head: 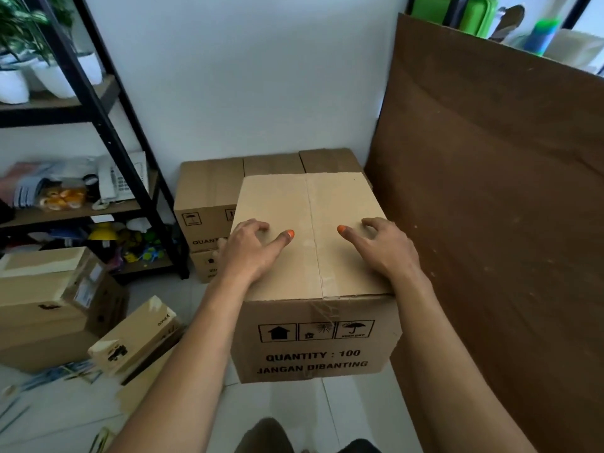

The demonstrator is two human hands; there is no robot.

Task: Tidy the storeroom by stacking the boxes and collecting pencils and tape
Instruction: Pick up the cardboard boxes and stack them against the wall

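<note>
A closed cardboard box [313, 338] printed "QUANTITY : 100" stands right in front of me. My left hand [251, 250] and my right hand [382, 246] both rest on its top flaps, one on each side of the centre seam, fingers bent and thumbs pointing inward. Neither hand grips an edge. Behind it, matching boxes [209, 188] are stacked against the wall. More boxes lie at the left: a large one [42, 302] and a small tilted one [134, 335]. Thin blue sticks that look like pencils [13, 413] lie on the floor at the lower left.
A tall brown board [490, 223] leans along the right side, close to the box. A black shelf rack [108, 125] at the left holds plant pots, a phone and a clear bag of yellowish rolls [62, 197]. Loose papers [75, 371] lie on the white tiled floor.
</note>
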